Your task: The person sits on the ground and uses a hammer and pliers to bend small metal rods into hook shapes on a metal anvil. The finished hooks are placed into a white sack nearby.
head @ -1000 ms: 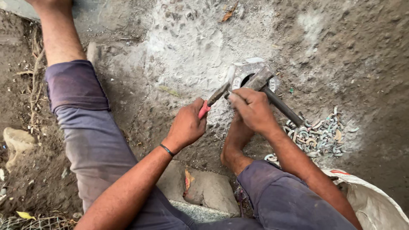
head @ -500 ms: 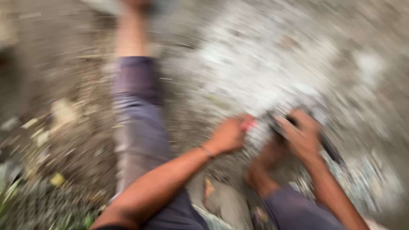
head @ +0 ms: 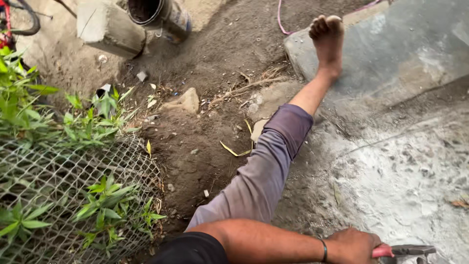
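A left hand [head: 354, 244] clenches the red grip of pliers [head: 403, 251] at the bottom edge of the frame, their grey metal head just above pale, ash-streaked ground [head: 410, 186]. The right hand is out of view, so its fingers cannot be judged. A bare left foot [head: 326, 41] rests on a grey slab [head: 391, 49], the trouser leg [head: 264, 171] stretched across dark soil. Left of the leg stand wire mesh [head: 63, 186] threaded with green plants [head: 58, 112], a concrete block [head: 105, 24] and a tipped can [head: 163, 14] (a stone [head: 184, 101] lies between). A second earlier the view centred on both hands over a hammer; it has since swung left, losing the hammer and right arm.
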